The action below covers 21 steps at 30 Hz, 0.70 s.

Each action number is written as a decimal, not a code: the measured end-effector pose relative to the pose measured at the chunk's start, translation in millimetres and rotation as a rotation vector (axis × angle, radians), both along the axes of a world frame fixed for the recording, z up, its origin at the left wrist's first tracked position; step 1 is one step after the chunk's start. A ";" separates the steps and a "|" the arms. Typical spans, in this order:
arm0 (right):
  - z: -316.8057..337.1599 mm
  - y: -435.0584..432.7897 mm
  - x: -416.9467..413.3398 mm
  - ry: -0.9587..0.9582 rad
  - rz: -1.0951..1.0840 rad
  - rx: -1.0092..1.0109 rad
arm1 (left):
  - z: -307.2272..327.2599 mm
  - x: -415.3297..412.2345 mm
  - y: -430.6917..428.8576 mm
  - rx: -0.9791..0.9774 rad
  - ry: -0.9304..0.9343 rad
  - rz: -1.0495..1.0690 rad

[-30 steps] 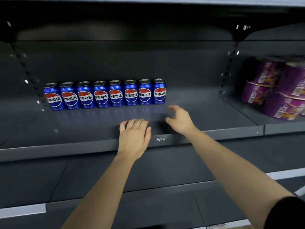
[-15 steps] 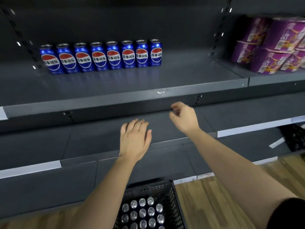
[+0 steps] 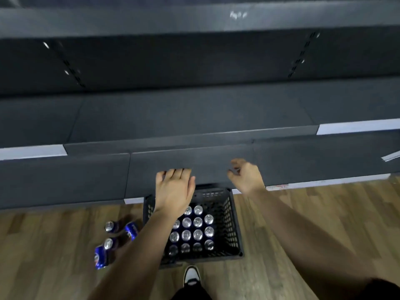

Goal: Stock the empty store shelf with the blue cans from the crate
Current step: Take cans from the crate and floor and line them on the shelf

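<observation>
A black plastic crate (image 3: 232, 226) stands on the wooden floor below me, holding several blue cans (image 3: 197, 228) seen from above by their silver tops. My left hand (image 3: 174, 189) hovers over the crate's far left corner, palm down, fingers apart and empty. My right hand (image 3: 246, 177) hangs above the crate's far right edge, fingers loosely curled, holding nothing. The dark grey shelf edge (image 3: 194, 18) runs along the top of the view; the cans stocked on it are out of sight.
Several loose blue cans (image 3: 121, 241) lie and stand on the floor left of the crate. Lower dark shelves (image 3: 194, 118) jut out between me and the stocked shelf. My shoe (image 3: 191, 276) stands just before the crate.
My view has tipped down from the shelf row of cans to the crate on the floor. Both empty hands have dropped from the shelf edge to just above the crate.
</observation>
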State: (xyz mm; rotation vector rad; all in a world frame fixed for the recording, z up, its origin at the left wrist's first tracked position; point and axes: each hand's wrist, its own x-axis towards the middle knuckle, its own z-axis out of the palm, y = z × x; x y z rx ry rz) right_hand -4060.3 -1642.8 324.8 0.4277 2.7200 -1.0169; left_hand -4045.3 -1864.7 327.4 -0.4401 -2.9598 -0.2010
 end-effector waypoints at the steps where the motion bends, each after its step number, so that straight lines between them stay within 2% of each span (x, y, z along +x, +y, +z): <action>1: -25.6 1.1 4.4 -0.029 0.009 -0.004 | -20.4 2.1 0.6 0.001 -0.011 -0.001; 12: -316.2 11.5 22.6 -0.182 0.034 0.011 | -297.7 16.5 1.9 -0.023 -0.143 0.027; 21: -454.9 9.8 33.8 -0.224 0.047 -0.037 | -432.0 21.8 6.9 0.006 -0.112 0.041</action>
